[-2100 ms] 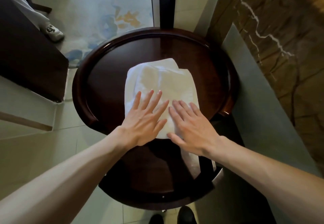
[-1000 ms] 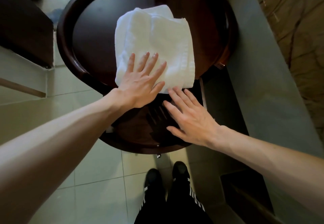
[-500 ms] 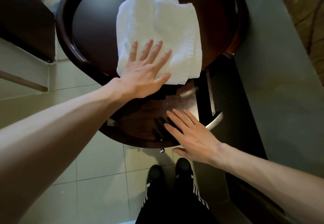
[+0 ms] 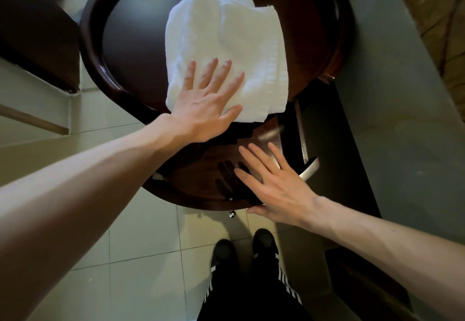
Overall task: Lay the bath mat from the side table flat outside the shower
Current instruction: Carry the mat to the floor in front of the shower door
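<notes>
A folded white bath mat (image 4: 226, 34) lies on the round dark wooden side table (image 4: 125, 44), its near edge hanging slightly past the table's top tier. My left hand (image 4: 208, 104) rests flat on the mat's near part, fingers spread, holding nothing. My right hand (image 4: 274, 185) hovers flat and open above the table's lower shelf, near its front rim, apart from the mat.
A grey wall ledge (image 4: 392, 94) runs close along the table's right side. Dark furniture (image 4: 37, 31) stands at the left. Pale floor tiles (image 4: 141, 257) spread below, with my black shoes (image 4: 244, 247) just in front of the table. A metal table leg (image 4: 309, 169) shows at the right.
My right hand has come off the mat and drawn back toward me, over the lower shelf. My left hand stays pressed on the mat. The view has tilted downward.
</notes>
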Demonstrator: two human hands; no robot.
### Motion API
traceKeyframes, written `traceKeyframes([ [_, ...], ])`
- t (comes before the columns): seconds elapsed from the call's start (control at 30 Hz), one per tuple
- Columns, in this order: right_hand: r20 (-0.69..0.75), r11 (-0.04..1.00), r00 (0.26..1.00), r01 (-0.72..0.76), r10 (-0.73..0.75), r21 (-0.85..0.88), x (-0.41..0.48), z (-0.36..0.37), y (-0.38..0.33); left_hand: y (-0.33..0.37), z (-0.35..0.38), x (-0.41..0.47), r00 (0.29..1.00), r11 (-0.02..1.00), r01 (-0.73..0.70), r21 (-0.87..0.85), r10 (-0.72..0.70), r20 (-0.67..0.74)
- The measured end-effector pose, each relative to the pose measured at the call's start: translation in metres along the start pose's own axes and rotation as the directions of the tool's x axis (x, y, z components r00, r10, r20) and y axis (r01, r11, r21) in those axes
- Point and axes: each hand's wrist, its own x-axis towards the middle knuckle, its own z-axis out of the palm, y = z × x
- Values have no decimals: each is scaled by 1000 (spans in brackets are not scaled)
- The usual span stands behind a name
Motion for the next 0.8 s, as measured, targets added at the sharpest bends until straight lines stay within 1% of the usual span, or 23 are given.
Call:
traceKeyframes([
  [0.33, -151, 975, 971, -202, 187, -93, 21, -13, 14, -1, 2, 1, 1000, 1000, -11, 25, 12, -23],
  [0.47, -214, 965, 954, -238, 211, -111, 35, -15, 23, 0, 1, 1, 1000, 1000, -15, 17, 15, -24],
  [0.7, -297, 941, 915, -317, 272, -116, 62, -19, 41, 1, -5, 2, 1000, 999, -15, -47, 15, -1],
  [0.8, -331, 929, 902, -340, 278, -145, 74, -20, 47, 0, -7, 1, 999, 997, -31, -66, 32, 7],
])
